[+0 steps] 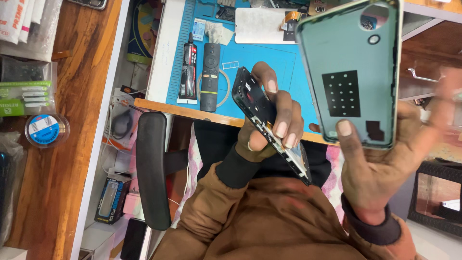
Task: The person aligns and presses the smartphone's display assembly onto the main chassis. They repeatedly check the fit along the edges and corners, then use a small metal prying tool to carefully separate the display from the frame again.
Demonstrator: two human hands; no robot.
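back cover [353, 72]: teal plastic, smooth with a soft sheen on its inner face, matt black pads stuck on
phone frame [262, 115]: black plastic, glossy along the edge, bare parts inside
mat [269, 62]: blue, matt, rubbery look
remote [210, 77]: matt black plastic
glue tube [188, 72]: black, glossy
bench [187, 110]: pale wood edge, smooth
shelf [72, 144]: brown wood, polished grain
sleeves [269, 216]: brown cloth, matt, black knit cuffs
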